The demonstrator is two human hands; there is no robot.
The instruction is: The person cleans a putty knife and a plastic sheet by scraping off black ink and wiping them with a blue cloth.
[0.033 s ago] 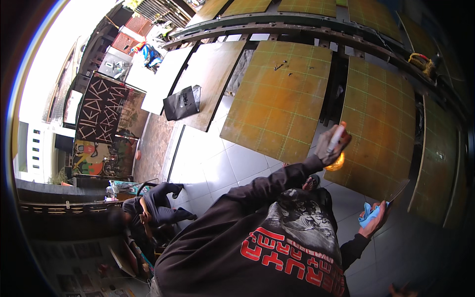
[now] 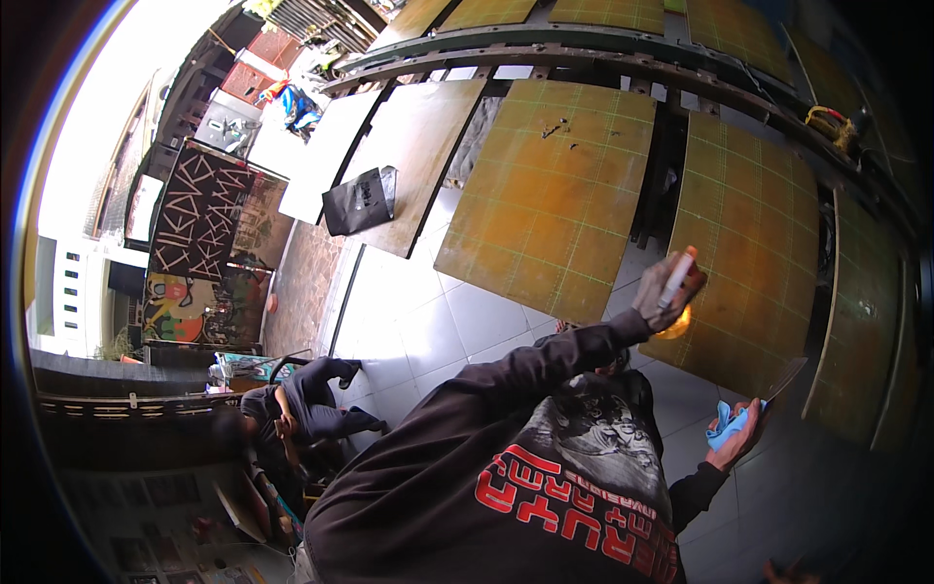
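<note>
Workroom: lower left, one seated person (image 2: 316, 404); then pale tiled floor (image 2: 482, 326), one whitish panel (image 2: 428, 146) upper centre bearing one black sheet (image 2: 352, 209). Two green-gridded brown panels (image 2: 545, 204) centre and right; near their gap, left hand (image 2: 664, 290), fingers wrapped round one orange-tipped white implement (image 2: 679, 276). Lower right: right hand (image 2: 743, 437) clasping one blue cloth (image 2: 724, 428), one thin blade (image 2: 786, 380).

Rows of grid-lined boards (image 2: 550, 200) along long rails (image 2: 525, 55) mark this as an open-fronted workshop.
</note>
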